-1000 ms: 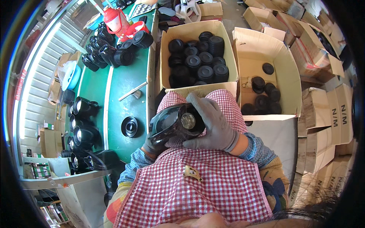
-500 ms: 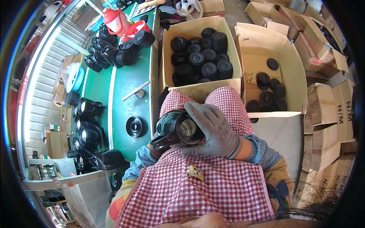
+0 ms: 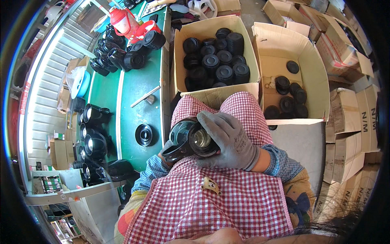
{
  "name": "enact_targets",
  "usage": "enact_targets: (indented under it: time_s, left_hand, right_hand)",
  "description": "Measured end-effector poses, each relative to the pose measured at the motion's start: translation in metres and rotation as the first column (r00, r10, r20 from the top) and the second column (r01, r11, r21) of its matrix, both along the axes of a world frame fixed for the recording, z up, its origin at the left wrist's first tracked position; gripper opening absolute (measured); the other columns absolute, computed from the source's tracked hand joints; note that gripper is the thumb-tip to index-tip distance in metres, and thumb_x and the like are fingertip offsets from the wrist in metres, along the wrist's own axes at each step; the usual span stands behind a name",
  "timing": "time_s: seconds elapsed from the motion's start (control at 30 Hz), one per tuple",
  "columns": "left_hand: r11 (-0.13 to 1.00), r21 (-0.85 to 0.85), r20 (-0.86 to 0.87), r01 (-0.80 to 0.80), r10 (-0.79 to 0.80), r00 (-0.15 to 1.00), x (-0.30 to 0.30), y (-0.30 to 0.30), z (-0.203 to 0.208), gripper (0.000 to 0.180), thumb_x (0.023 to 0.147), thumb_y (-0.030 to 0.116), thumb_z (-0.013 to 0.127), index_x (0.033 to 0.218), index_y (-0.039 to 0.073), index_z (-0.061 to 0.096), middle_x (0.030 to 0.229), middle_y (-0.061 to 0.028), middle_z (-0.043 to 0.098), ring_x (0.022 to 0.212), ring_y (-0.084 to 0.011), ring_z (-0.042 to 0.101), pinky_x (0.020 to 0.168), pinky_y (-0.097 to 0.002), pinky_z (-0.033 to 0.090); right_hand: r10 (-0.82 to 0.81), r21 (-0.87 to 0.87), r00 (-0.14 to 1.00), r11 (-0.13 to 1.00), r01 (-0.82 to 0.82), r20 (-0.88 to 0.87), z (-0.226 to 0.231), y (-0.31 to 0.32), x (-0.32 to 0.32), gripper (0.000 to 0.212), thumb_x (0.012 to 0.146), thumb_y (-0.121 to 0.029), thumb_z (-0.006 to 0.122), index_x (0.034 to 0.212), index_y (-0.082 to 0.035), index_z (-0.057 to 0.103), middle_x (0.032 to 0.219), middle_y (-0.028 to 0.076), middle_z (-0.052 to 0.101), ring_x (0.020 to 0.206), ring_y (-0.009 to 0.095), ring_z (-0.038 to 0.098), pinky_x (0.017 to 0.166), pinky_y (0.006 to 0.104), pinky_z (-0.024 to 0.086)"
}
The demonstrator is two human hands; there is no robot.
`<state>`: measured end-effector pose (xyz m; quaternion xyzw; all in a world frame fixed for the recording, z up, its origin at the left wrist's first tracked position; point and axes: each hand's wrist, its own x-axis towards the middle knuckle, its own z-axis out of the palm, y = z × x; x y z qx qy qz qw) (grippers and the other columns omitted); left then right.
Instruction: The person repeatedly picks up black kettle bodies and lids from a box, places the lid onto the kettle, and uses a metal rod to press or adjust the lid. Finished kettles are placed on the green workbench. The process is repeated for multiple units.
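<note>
Over my lap I hold a glossy black vacuum jug (image 3: 183,138), lying tilted, with a silvery glass liner (image 3: 201,138) showing in its round opening. My right hand (image 3: 229,142), in a grey glove, wraps round the opening's side, fingers above and thumb below. On the jug's other side is my left hand (image 3: 165,151), also gloved; it grips the body there, though most of its fingers are hidden. On the green bench to the left sits a round black ring-shaped part (image 3: 144,135), nearest to my left hand.
Several black jugs with silvery liners (image 3: 94,144) lie along the bench (image 3: 134,110). A metal hammer-like tool (image 3: 146,97) and a red bucket (image 3: 122,22) are farther up. Ahead stand two cardboard boxes, one (image 3: 215,93) full of black lids (image 3: 210,61), the other (image 3: 317,81) holding fewer.
The jug has rolled slightly in my hands, so its liner opening faces up more. My right hand stays round it, shifted only slightly. The bench and boxes look the same.
</note>
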<state>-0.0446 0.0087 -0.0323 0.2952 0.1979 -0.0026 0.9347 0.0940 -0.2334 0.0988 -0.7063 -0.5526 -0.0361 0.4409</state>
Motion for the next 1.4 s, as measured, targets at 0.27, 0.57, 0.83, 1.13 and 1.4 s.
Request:
enact_targets:
  time_s: [0.27,0.57,0.83,1.13,1.4]
  left_hand:
    - [0.998,-0.043,-0.022,-0.043,0.042,0.999,-0.007,0.009,-0.008,0.078,0.092,0.045,0.073,0.149,0.001,0.043,0.137,-0.0180,0.062,0.125,-0.0309,0.062,0.104,-0.0439,0.053]
    - [0.996,0.003,0.134,0.084,-0.084,0.987,-0.025,0.033,-0.004,0.076,0.089,0.042,0.076,0.146,0.001,0.048,0.134,-0.0161,0.064,0.124,-0.0304,0.062,0.101,-0.0449,0.054]
    - [0.028,0.997,-0.056,0.065,-0.247,0.967,0.044,0.050,0.136,0.042,0.077,0.018,0.085,0.110,-0.003,0.072,0.127,-0.0170,0.068,0.108,-0.0257,0.069,0.092,-0.0373,0.055]
    - [-0.618,0.770,-0.471,0.155,-0.388,0.792,0.084,-0.056,0.083,0.034,0.083,0.032,0.073,0.104,0.005,0.074,0.126,-0.0187,0.062,0.113,-0.0347,0.063,0.088,-0.0462,0.056]
    - [0.093,0.989,-0.150,0.119,0.514,0.845,-0.017,0.147,0.014,0.041,0.094,0.015,0.070,0.132,0.002,0.063,0.131,-0.0188,0.065,0.118,-0.0292,0.064,0.101,-0.0361,0.050]
  right_hand:
    - [0.034,0.034,0.999,0.999,-0.034,0.009,-0.010,-0.007,0.004,0.126,0.056,-0.061,0.090,0.158,-0.013,0.034,0.149,0.012,0.048,0.129,0.031,0.047,0.108,0.0479,0.042]
    - [0.063,0.067,0.993,0.995,-0.069,0.095,-0.034,-0.002,0.001,0.121,0.053,-0.046,0.095,0.155,-0.016,0.039,0.154,0.009,0.044,0.136,0.031,0.043,0.112,0.0474,0.040]
    - [-0.060,0.026,0.997,0.998,0.061,-0.056,-0.058,-0.032,0.091,0.093,0.087,-0.067,0.066,0.153,-0.005,0.042,0.151,0.020,0.048,0.143,0.041,0.041,0.119,0.0508,0.031]
    - [0.113,-0.071,0.943,0.987,-0.142,-0.314,-0.102,0.033,0.078,0.032,0.099,-0.019,0.062,0.126,-0.004,0.068,0.121,0.017,0.070,0.110,0.033,0.066,0.099,0.0410,0.050]
    - [0.184,-0.221,0.949,0.945,-0.242,-0.255,-0.089,0.043,0.096,0.020,0.090,-0.012,0.066,0.105,-0.002,0.074,0.110,0.014,0.075,0.097,0.030,0.069,0.090,0.0394,0.053]
